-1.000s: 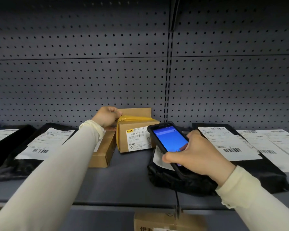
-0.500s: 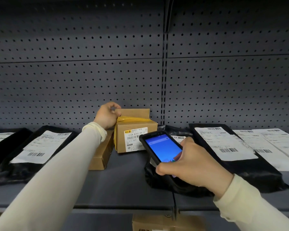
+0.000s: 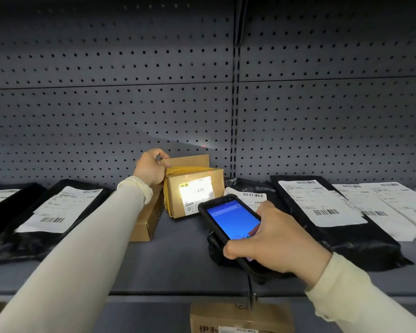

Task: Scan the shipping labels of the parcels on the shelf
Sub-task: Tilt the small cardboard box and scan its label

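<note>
The handheld scanner (image 3: 231, 219) is gripped in the right hand (image 3: 277, 241), fingers curled round its lower body and the thumb laid across the edge of the lit blue screen, while the left hand (image 3: 150, 168) is closed on the upper rear corner of a small taped cardboard box (image 3: 193, 193), by which the box is held steady with its labelled face turned toward the device. The shipping label (image 3: 196, 192) on that face is washed out by a bright patch of light, and a red dot with a pale glow is thrown on the perforated back panel (image 3: 106, 116) just above the box — so a scan of this parcel is judged to be in hand, though whether it has registered cannot be read from the screen. A flat brown carton (image 3: 145, 219) lies just beside the box, under the left wrist. Outward along the shelf (image 3: 178, 260), black mailer bags are laid out with their labels face up: one on the left (image 3: 46, 219), one partly hidden behind the scanner (image 3: 247, 188), and a larger one on the right (image 3: 327, 212), with white mailers (image 3: 394, 207) overlapping beyond it. Nothing marks any of these as scanned or unscanned, so the count already done cannot be told — several labels are judged likely to be left.
</note>
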Demonstrator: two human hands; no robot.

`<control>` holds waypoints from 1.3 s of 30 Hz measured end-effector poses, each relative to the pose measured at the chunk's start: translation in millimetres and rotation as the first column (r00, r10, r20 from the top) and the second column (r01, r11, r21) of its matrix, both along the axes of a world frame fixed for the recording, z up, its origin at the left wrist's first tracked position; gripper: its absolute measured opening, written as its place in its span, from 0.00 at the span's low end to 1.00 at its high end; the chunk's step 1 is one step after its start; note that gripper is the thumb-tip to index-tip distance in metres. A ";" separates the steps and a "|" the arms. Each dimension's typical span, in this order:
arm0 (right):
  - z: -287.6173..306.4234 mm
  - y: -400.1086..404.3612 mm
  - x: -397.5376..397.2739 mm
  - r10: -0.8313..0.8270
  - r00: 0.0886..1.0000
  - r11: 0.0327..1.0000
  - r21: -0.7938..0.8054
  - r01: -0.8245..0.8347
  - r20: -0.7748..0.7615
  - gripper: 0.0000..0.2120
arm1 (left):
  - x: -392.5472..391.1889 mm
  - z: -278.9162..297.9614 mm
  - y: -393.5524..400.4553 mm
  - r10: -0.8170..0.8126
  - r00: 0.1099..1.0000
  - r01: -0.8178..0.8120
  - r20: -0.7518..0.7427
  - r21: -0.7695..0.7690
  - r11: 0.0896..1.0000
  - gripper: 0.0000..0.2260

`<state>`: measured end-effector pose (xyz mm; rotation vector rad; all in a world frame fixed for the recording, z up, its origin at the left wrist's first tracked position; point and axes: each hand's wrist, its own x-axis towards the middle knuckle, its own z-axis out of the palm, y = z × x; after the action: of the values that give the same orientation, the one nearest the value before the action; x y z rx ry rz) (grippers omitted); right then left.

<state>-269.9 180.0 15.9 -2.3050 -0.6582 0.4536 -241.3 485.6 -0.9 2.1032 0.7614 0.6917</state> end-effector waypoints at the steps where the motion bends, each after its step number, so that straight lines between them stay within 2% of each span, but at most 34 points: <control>1: -0.5 0.0 -0.1 0.001 1.000 1.000 -0.004 -0.001 -0.001 0.28 | -0.2 -0.3 0.7 0.004 1.000 -0.004 -0.001 -0.015 1.000 0.09; 6: -4.7 0.7 -0.2 0.009 1.000 0.999 -0.046 -0.009 0.006 0.29 | -2.4 -0.9 0.5 0.005 1.000 -0.005 0.011 -0.059 0.998 0.11; 15: -10.1 3.7 0.2 0.018 0.996 0.994 -0.110 -0.008 0.090 0.30 | -3.4 -1.9 1.8 -0.022 0.999 0.027 0.034 -0.151 0.988 0.09; 25: -3.8 4.7 -0.7 0.030 0.984 0.989 -0.145 -0.005 0.175 0.29 | -1.1 -4.8 3.2 -0.021 0.999 0.025 0.029 -0.146 0.989 0.10; 33: -3.1 4.8 -0.4 0.040 0.985 0.988 -0.156 -0.014 0.168 0.32 | -1.7 -6.9 4.5 -0.033 0.999 0.038 0.033 -0.155 0.987 0.09; 39: -3.4 4.3 -4.4 0.038 0.985 0.988 -0.155 -0.011 0.169 0.29 | -1.3 -5.9 4.2 -0.034 0.999 0.039 0.031 -0.157 0.987 0.09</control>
<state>-274.3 184.3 12.5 -2.5051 -0.7592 0.3290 -242.6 489.8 -6.8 1.9558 0.7357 0.6200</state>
